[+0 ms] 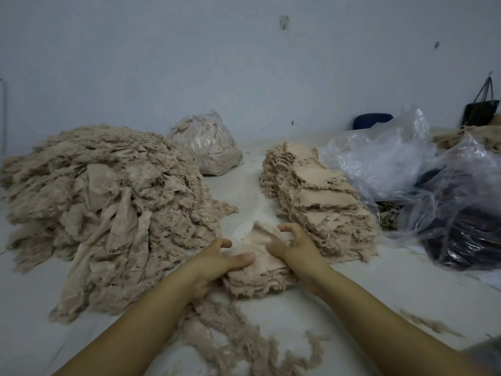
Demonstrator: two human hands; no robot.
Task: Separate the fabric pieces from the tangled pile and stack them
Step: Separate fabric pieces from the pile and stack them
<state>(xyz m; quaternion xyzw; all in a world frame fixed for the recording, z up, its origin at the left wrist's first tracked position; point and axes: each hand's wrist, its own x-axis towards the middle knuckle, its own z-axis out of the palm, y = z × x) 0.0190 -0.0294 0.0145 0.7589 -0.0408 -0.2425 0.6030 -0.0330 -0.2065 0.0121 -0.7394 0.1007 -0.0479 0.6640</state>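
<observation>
A pale blue-grey wall backs a light surface, seemingly the floor (379,283), which carries everything here. On its left side lies the big tangled pile (103,202) of frayed beige fabric; on the right a long neat stack (317,196) of separated pieces runs from near the person away toward the wall, its near end just beside the right hand (292,251). Between the two, directly in front of the person, sits a small stack of fabric pieces (257,270), and both hands are on it. The left hand (217,259) comes in from the pile side, thumb laid over the top layer and fingers partly hidden at the stack's left edge, so its grip reads as a loose clasp on the cloth. The right hand arches over the far right part, fingers curled down into the top piece (261,237), which is puckered between the two hands. The long stack lies to the right and beyond the small one, nearer the right hand, so a move onto it would likely go that way. Loose frayed scraps (244,337) trail toward the near edge. A filled clear bag (208,145) stands by the wall, and crumpled plastic bags (433,180) lie at the far right.
</observation>
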